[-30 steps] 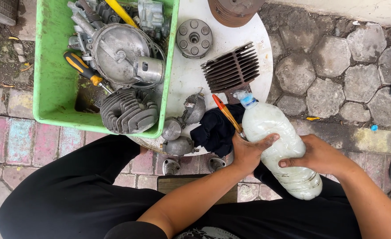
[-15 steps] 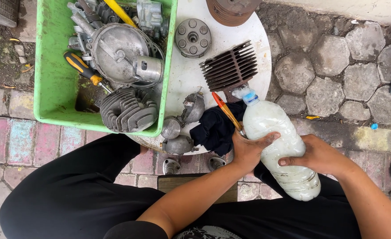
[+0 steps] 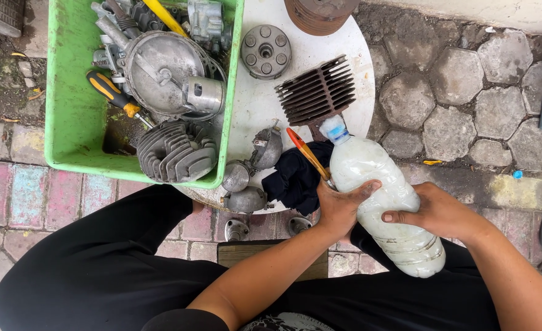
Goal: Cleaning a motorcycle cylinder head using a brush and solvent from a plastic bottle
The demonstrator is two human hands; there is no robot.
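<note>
Beyond and left of both hands, a green bin of metal engine parts sits by a round white table. The left hand has its grip closed around a milky plastic bottle and an orange-handled tool. The right hand clasps the bottle's other side.

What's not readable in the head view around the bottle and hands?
- Bottle: the left hand and right hand cover its middle.
- Orange-handled tool: tip hidden behind the left hand.
- Dark cloth: what lies beneath it is hidden.
- Brown round part: cut off by the top edge.
</note>
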